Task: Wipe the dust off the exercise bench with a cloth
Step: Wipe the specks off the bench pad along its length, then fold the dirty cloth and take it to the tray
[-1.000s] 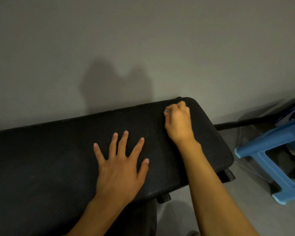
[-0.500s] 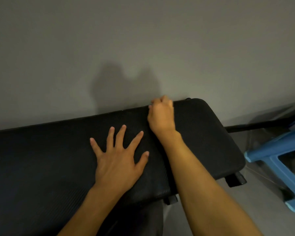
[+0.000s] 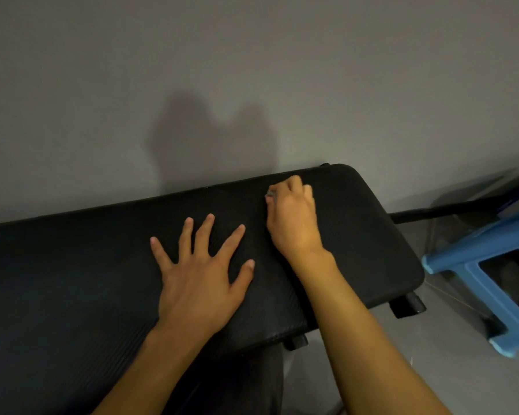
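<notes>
Wiping step: right hand (image 3: 292, 217) clutches the cloth (image 3: 269, 195) at the far edge of the exercise bench (image 3: 372, 235); left hand (image 3: 198, 271) lies flat, fingers spread. Next, it probably calls for a pressed sweep along the pad.

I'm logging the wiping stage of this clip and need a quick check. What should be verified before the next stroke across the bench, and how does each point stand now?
1. Cloth held: the right hand curls over a grey cloth, of which only a scrap shows: ok.
2. Cloth on the bench: the right hand lies on the pad near its far edge: ok.
3. Bench braced: the left hand is flat on the pad, fingers spread: ok.
4. Leftward path: the left hand lies just beside the right: not ok.
5. Dust remaining: the pad is too dark: cannot tell.
6. Blue stool apart from the bench: ok.
</notes>
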Motion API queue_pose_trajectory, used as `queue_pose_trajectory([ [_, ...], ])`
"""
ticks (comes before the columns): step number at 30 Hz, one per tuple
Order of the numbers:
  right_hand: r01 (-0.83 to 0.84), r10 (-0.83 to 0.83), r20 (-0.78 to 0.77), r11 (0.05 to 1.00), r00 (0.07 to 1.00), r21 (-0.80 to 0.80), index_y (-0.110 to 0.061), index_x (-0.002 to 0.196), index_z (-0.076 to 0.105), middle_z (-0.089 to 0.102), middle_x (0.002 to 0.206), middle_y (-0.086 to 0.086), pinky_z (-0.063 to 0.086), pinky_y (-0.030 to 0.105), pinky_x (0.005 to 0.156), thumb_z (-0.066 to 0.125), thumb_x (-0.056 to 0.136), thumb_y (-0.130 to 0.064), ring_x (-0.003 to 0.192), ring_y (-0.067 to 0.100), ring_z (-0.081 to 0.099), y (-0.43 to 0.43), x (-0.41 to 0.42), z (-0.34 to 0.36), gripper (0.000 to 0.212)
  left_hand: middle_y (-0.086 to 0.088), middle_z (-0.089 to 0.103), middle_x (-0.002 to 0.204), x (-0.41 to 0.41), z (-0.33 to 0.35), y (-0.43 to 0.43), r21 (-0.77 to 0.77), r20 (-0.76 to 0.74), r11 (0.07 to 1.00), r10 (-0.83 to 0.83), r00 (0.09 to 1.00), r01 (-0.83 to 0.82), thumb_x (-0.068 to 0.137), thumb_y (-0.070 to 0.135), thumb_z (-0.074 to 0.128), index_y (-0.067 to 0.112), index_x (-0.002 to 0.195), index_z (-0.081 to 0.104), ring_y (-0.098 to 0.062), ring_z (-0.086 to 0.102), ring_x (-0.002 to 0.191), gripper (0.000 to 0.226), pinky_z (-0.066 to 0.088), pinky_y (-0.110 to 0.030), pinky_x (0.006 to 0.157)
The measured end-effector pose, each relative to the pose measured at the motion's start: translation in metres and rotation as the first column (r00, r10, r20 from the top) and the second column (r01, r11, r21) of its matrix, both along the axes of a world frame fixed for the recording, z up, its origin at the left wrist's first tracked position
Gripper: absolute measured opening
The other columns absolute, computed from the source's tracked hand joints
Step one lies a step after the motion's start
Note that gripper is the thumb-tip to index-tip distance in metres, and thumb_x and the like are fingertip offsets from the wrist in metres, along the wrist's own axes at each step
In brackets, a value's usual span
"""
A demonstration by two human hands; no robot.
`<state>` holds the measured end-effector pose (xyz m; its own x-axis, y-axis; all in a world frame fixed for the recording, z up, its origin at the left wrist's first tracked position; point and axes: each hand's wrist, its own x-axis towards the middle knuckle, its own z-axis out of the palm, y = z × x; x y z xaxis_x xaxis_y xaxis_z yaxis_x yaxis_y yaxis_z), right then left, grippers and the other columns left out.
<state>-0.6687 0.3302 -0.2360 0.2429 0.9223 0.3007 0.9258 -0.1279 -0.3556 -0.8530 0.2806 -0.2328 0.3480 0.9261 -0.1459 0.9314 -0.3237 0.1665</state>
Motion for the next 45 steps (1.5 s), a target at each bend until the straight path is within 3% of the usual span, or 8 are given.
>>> queue_pose_trajectory([
  [4, -0.225, 0.225, 0.003, 0.974, 0.974, -0.010, -0.012, 0.121, 0.065, 0.056, 0.112, 0.007, 0.048, 0.042, 0.083, 0.055, 0.099, -0.024, 0.096, 0.026, 0.052, -0.035, -0.005, -0.001, 0.028, -0.002, -0.010, 0.172, 0.000, 0.002, 0.000, -0.011, -0.015, 1.000, -0.006, 1.000, 0.006, 0.082, 0.076, -0.007, 0.053, 0.157, -0.006, -0.030, -0.016, 0.157, 0.079, -0.007, -0.074, 0.118],
  [10, 0.150, -0.150, 0.009, 0.989, 0.989, 0.010, -0.009, 0.119, 0.065, 0.055, 0.115, 0.010, 0.048, 0.048, 0.083, 0.053, 0.100, -0.024, 0.095, 0.031, 0.050, -0.041, 0.061, 0.002, 0.027, -0.004, -0.005, 0.172, 0.002, 0.005, 0.000, -0.019, 0.010, 1.000, 0.010, 1.000, -0.010, 0.082, 0.075, -0.005, 0.052, 0.159, 0.001, -0.030, -0.013, 0.158, 0.081, -0.006, -0.071, 0.120],
  [16, -0.237, 0.236, -0.039, 0.971, 0.971, -0.028, -0.009, 0.126, 0.060, 0.051, 0.119, 0.005, 0.051, 0.039, 0.089, 0.057, 0.099, -0.026, 0.103, 0.020, 0.051, -0.038, 0.038, 0.002, 0.033, -0.010, 0.000, 0.171, 0.021, 0.002, 0.001, 0.023, 0.014, 0.999, 0.040, 0.999, -0.040, 0.085, 0.071, 0.000, 0.052, 0.158, 0.005, -0.029, -0.010, 0.158, 0.076, -0.006, -0.070, 0.120],
  [23, -0.073, 0.068, -0.201, 0.997, 0.977, -0.018, -0.018, 0.108, 0.060, 0.055, 0.108, -0.002, 0.049, 0.033, 0.083, 0.073, 0.083, -0.047, 0.094, 0.014, 0.051, -0.038, 0.061, 0.006, 0.040, -0.012, 0.021, 0.165, 0.025, -0.005, 0.003, 0.108, 0.086, 0.991, 0.066, 0.994, -0.075, 0.094, 0.067, 0.026, 0.047, 0.155, 0.031, -0.031, 0.008, 0.158, 0.064, -0.001, -0.068, 0.122],
  [30, 0.115, -0.135, -0.849, 0.989, 0.511, -0.088, -0.017, 0.093, 0.069, 0.069, 0.082, -0.006, 0.050, 0.016, 0.062, 0.061, 0.097, -0.032, 0.074, 0.000, 0.064, -0.044, 0.055, 0.100, 0.017, -0.013, 0.032, 0.162, 0.032, 0.022, 0.008, -0.115, 0.109, 0.982, 0.163, 0.981, -0.150, 0.100, 0.057, 0.045, 0.046, 0.150, 0.044, -0.034, 0.016, 0.156, 0.051, -0.004, -0.059, 0.125],
  [32, 0.156, -0.172, -0.904, 0.980, 0.391, -0.119, -0.012, 0.095, 0.068, 0.069, 0.082, -0.005, 0.051, 0.016, 0.062, 0.057, 0.099, -0.028, 0.073, -0.001, 0.065, -0.050, 0.051, 0.147, 0.019, -0.007, 0.051, 0.146, 0.044, 0.071, 0.019, -0.358, 0.293, 0.914, 0.304, 0.907, -0.191, 0.103, 0.044, 0.054, 0.045, 0.138, 0.056, -0.030, 0.040, 0.145, 0.035, 0.020, -0.046, 0.125],
  [35, 0.173, -0.192, -0.926, 0.975, 0.326, -0.141, -0.012, 0.099, 0.065, 0.070, 0.087, -0.003, 0.054, 0.017, 0.066, 0.051, 0.102, -0.030, 0.079, 0.002, 0.068, -0.064, 0.052, 0.225, 0.024, 0.005, 0.070, 0.125, 0.080, 0.193, 0.023, -0.685, 0.610, 0.729, 0.578, 0.542, -0.006, 0.109, 0.035, 0.044, 0.036, 0.127, 0.065, -0.013, 0.065, 0.121, 0.027, 0.049, -0.030, 0.106],
  [45, 0.165, -0.105, -0.917, 0.985, 0.384, -0.044, -0.008, 0.094, 0.056, 0.060, 0.079, -0.003, 0.048, 0.014, 0.059, 0.049, 0.102, -0.025, 0.067, -0.001, 0.057, -0.125, 0.099, 0.468, 0.021, -0.016, 0.075, 0.112, 0.139, 0.468, -0.029, -0.735, 0.678, 0.669, 0.724, 0.124, 0.112, 0.101, 0.024, 0.056, 0.002, 0.104, 0.063, -0.033, 0.072, 0.108, 0.023, 0.060, -0.048, 0.092],
])
